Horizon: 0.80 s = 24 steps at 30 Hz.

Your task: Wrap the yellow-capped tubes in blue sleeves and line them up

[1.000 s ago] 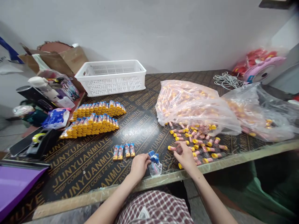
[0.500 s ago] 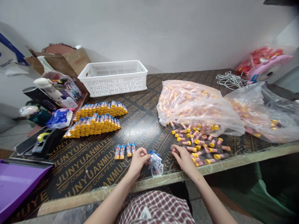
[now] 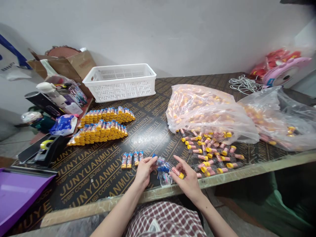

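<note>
My left hand (image 3: pixel 145 169) is closed, thumb and fingers pinching a small blue wrapper piece (image 3: pixel 154 156) above a pile of blue and clear wrappers (image 3: pixel 164 169) near the table's front edge. My right hand (image 3: pixel 186 176) holds a clear tube with pink contents and a yellow cap (image 3: pixel 177 172), its left end close to the wrappers. Left of my hands lie several blue-and-yellow wrapped tubes (image 3: pixel 129 160) in a short row. Loose yellow-capped tubes (image 3: pixel 209 154) are scattered to the right.
Stacked wrapped tubes (image 3: pixel 103 130) stand at the left, before a white basket (image 3: pixel 120 89). Plastic bags of tubes (image 3: pixel 199 105) cover the right side. A tape dispenser (image 3: pixel 44 151), purple tray (image 3: pixel 19 197) and pink fan (image 3: pixel 283 75) are at the sides.
My right hand has moved left from the loose tubes, now with a yellow-capped tube in its fingers. My left hand has shifted slightly left with a small blue piece.
</note>
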Available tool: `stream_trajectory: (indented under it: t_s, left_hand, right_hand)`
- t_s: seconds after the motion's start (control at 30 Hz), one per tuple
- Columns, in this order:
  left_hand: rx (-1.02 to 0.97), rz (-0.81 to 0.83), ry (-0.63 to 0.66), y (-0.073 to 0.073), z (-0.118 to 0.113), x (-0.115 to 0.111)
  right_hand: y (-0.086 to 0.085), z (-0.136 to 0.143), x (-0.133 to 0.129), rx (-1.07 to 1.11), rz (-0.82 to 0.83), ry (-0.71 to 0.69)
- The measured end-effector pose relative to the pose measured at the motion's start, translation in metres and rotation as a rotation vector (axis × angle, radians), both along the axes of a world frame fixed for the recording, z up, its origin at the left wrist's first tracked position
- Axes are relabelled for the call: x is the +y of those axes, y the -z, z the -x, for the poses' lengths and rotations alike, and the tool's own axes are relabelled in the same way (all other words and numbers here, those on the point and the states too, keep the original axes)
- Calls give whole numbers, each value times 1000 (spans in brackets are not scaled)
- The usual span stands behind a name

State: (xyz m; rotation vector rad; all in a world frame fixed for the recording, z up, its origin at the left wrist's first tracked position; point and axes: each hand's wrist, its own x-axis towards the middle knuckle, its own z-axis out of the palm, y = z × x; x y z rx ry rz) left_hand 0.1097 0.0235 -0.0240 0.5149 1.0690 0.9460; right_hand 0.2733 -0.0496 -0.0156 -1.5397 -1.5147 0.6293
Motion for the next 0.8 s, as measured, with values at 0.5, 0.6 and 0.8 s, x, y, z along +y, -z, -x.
stream_trajectory:
  t_s: [0.5,0.6,0.8]
  left_hand:
    - [153,-92,-45,0,-5,-8]
    - [89,-130,25,0,-10,-14]
    - [-19,-97,11,-8,-5,-8]
  right_hand:
    - [11,8,0,-169,-97,-68]
    - [11,11,1,-148,-83,-81]
    - [5,11,-3,108,-4,-214]
